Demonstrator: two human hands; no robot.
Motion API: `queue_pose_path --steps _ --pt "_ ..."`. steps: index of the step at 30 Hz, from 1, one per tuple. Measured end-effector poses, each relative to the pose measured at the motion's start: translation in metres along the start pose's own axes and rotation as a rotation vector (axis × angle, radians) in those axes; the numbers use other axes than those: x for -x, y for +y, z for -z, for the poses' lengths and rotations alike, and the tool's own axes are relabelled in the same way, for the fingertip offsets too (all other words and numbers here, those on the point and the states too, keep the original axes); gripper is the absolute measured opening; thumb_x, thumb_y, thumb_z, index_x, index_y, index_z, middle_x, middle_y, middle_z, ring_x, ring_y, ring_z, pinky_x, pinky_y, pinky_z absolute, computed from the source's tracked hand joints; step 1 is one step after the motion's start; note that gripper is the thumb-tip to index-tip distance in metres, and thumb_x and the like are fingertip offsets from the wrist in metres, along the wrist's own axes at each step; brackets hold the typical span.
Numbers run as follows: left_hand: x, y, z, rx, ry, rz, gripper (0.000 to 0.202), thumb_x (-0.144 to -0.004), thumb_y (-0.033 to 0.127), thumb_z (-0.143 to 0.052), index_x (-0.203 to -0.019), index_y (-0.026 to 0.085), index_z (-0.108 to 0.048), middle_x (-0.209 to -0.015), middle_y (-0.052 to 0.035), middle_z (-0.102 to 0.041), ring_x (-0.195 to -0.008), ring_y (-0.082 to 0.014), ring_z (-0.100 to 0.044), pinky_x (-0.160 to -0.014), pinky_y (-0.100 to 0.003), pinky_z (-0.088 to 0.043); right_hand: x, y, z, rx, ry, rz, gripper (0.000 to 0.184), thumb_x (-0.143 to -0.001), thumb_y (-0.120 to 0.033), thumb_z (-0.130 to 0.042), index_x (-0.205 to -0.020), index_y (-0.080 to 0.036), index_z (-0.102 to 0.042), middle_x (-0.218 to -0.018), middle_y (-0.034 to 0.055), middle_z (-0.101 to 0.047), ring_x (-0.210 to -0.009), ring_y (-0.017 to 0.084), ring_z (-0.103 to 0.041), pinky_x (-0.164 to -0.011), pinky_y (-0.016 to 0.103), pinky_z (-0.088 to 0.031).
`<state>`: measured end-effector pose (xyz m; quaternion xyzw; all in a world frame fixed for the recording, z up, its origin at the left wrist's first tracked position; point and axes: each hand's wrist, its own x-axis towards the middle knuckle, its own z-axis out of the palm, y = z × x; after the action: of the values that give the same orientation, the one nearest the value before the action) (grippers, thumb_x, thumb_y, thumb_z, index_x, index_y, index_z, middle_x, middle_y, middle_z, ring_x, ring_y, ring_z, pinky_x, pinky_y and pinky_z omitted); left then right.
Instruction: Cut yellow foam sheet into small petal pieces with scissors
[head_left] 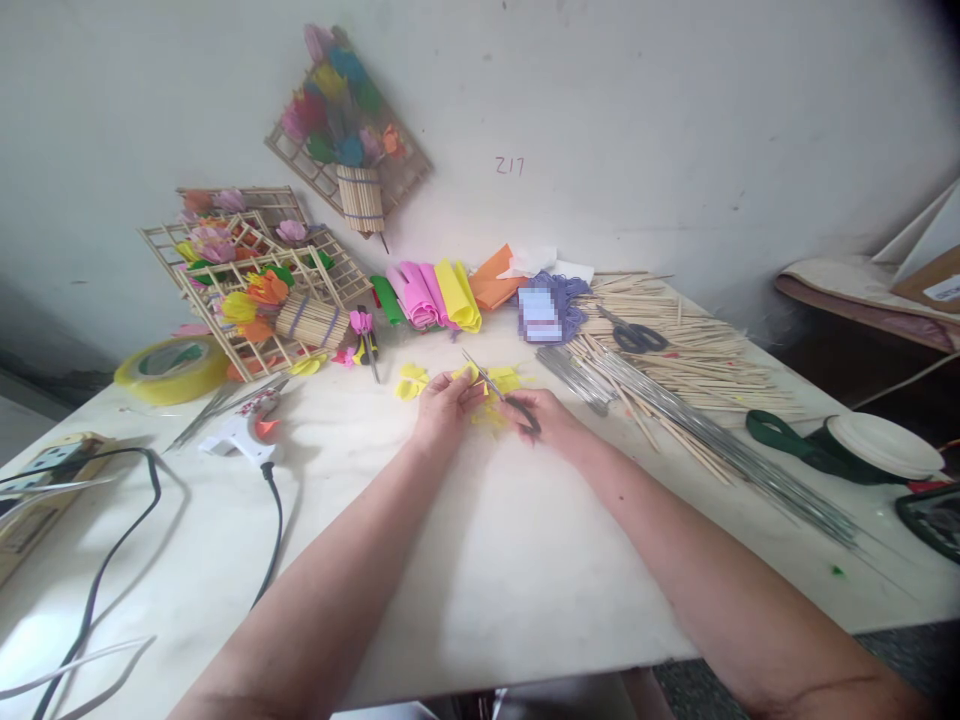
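Near the middle of the table, my left hand (445, 402) pinches a small piece of yellow crepe paper (466, 372) between its fingertips. My right hand (551, 418) has its fingers in the dark handles of a pair of scissors (525, 412). The scissors' blades point up and left, beside the yellow piece; whether they touch it I cannot tell. Yellow cut petals (411, 381) lie left of my left hand, and more yellow pieces (506, 378) and scraps (489, 420) lie behind and between the hands.
Rolls of crepe paper (416, 295), purple string (570, 300), bamboo sticks (697, 350) and metal wires (720, 450) lie farther back and right, with other scissors (636, 335). On the left are a glue gun (244, 432), a tape roll (176, 370), a power strip (52, 475) and flower-decorated stick frames (255, 300).
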<state>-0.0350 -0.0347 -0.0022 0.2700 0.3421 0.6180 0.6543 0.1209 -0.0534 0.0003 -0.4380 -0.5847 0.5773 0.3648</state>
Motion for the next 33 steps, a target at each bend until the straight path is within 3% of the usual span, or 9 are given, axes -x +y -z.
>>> queue_pose_path --steps 21,33 --pt "-0.005 0.0012 0.0056 0.02 -0.026 -0.025 0.017 -0.069 0.018 -0.071 -0.076 0.013 -0.056 -0.07 -0.0042 -0.068 -0.06 -0.0122 -0.065 -0.062 -0.024 -0.053 0.0004 0.0008 0.0041 -0.002 -0.052 0.025 0.03 -0.07 -0.041 -0.067 -0.064 -0.017 -0.052 -0.043 -0.0076 -0.042 -0.034 0.005 -0.032 -0.034 0.02 -0.024" --pt "-0.0048 0.0037 0.0077 -0.037 -0.07 0.026 0.01 -0.075 0.016 -0.064 -0.078 0.011 -0.057 -0.073 -0.0072 -0.068 -0.064 -0.0145 -0.067 -0.064 -0.025 -0.055 0.0027 -0.0041 0.0079 0.034 -0.06 0.017 0.031 -0.07 -0.041 -0.067 -0.06 -0.017 -0.05 -0.044 -0.0069 -0.044 -0.035 0.005 -0.036 -0.035 0.02 -0.026"
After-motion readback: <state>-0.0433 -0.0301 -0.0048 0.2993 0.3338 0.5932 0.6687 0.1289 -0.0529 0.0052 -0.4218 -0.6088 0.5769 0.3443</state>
